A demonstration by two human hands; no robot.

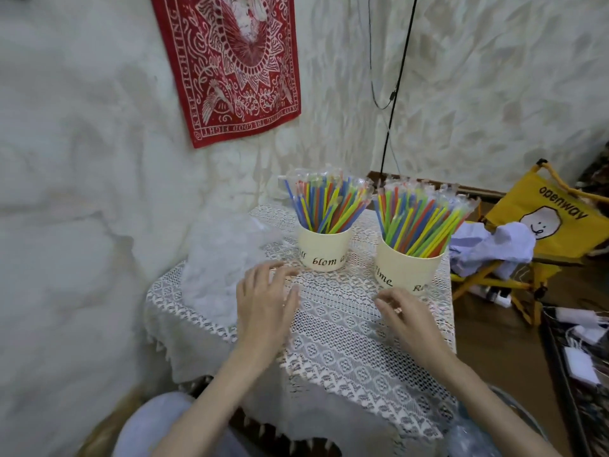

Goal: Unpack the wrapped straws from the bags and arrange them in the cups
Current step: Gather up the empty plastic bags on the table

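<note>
Two cream cups stand side by side at the far end of the worktop [329,324], which is draped in white lace. The left cup [324,247] and the right cup [407,270] are each packed with wrapped straws in blue, green, yellow, red and orange, fanning upward; the left bunch [324,201] and the right bunch [418,219] nearly meet at their clear wrapper tips. Both cups carry dark lettering. A crumpled clear bag [217,258] lies on the left part of the worktop, beside the left cup. The person's left hand [265,308] rests palm down on the lace just in front of the left cup, fingers spread and relaxed, grasping nothing. The right hand [407,319] sits low in front of the right cup, fingers loosely bent toward the cloth, also holding nothing that I can make out. A red patterned cloth [230,64] hangs on the white wall behind, and a yellow folding chair [540,225] with pale fabric thrown over it stands to the right.
</note>
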